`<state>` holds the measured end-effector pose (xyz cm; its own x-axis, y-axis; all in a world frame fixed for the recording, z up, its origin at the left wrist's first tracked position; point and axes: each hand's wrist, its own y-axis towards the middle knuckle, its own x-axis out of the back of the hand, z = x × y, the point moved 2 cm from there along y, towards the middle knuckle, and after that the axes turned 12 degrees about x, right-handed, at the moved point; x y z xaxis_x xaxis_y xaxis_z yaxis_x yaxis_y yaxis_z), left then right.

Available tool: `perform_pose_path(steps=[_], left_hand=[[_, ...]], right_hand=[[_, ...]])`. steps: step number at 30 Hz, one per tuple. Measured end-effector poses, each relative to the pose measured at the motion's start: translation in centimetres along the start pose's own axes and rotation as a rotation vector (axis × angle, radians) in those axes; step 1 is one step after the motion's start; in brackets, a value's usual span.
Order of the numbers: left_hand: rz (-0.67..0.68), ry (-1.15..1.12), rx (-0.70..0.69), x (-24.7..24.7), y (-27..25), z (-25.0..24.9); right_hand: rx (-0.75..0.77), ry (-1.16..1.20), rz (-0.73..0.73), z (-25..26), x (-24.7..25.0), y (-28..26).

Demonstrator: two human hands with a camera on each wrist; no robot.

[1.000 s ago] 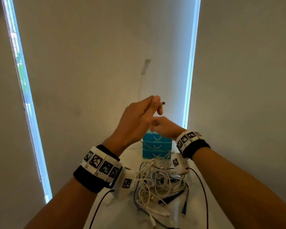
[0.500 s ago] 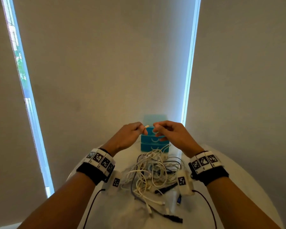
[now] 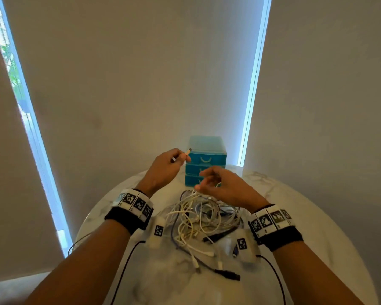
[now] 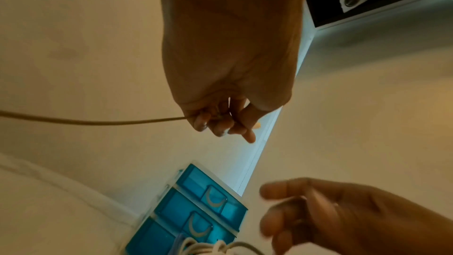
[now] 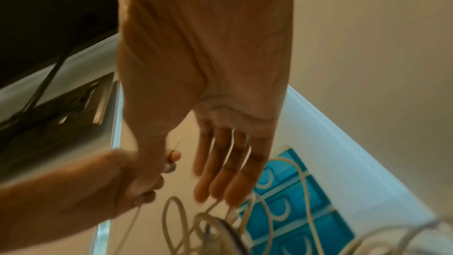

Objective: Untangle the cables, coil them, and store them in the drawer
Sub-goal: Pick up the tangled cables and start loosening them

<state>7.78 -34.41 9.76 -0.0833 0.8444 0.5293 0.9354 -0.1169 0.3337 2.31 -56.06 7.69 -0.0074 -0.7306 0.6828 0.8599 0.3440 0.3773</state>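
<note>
My left hand is raised in front of the blue drawer unit and pinches the plug end of a white cable. In the left wrist view its curled fingers grip that white cable, which runs off to the left. My right hand hovers with relaxed fingers just over the tangle of white cables on the table and holds nothing. In the right wrist view its straight fingers hang above the cable loops. All three drawers look closed.
The round marble table stands against a wall with blinds. A black cable with a plug trails from the pile toward the front edge. Black leads run from both wrist cameras across the table.
Both hands have come down from head height. The right hand has let go of the plug and dropped toward the tangle; the left hand keeps the plug.
</note>
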Motion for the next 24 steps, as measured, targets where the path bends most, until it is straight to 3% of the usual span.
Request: perform_pose_path(steps=[2,4,7,9,11,13,15,18,20,22,24], left_hand=[[-0.016,-0.114,0.044,-0.1,0.1,0.5],[0.070,-0.222,0.112,-1.0,0.1,0.6],[0.362,-0.189,0.242,-2.9,-0.5,0.8],[0.539,0.027,0.272,-3.7,-1.5,0.7],[0.668,0.227,0.171,-4.4,-2.3,0.7],[0.754,0.264,0.089,-5.5,-2.5,1.1],[0.655,0.289,0.076,-6.6,-1.6,2.1],[0.362,0.230,0.131,-7.8,0.3,3.3],[0.242,0.178,0.126,-8.1,1.0,3.7],[0.251,0.072,0.110,-8.3,1.1,3.9],[0.342,-0.074,0.181,-8.4,0.7,3.8]], right_hand=[[0.016,-0.242,0.250,-0.5,-0.7,-0.6],[-0.008,-0.302,0.263,-1.4,-0.8,-0.9],[-0.110,-0.141,0.123,-4.3,-0.4,-2.2],[-0.166,-0.019,0.019,-6.0,0.0,-3.0],[-0.202,0.039,-0.157,-7.2,0.4,-3.5],[-0.224,0.046,-0.381,-8.1,0.7,-3.7],[-0.218,0.066,-0.572,-8.3,1.1,-3.8],[-0.185,0.039,-0.842,-7.8,1.9,-4.4],[-0.203,0.032,-0.929,-7.5,2.3,-4.9],[-0.262,0.037,-0.730,-7.8,2.2,-5.0],[-0.352,-0.064,-0.337,-7.6,2.0,-5.0]])
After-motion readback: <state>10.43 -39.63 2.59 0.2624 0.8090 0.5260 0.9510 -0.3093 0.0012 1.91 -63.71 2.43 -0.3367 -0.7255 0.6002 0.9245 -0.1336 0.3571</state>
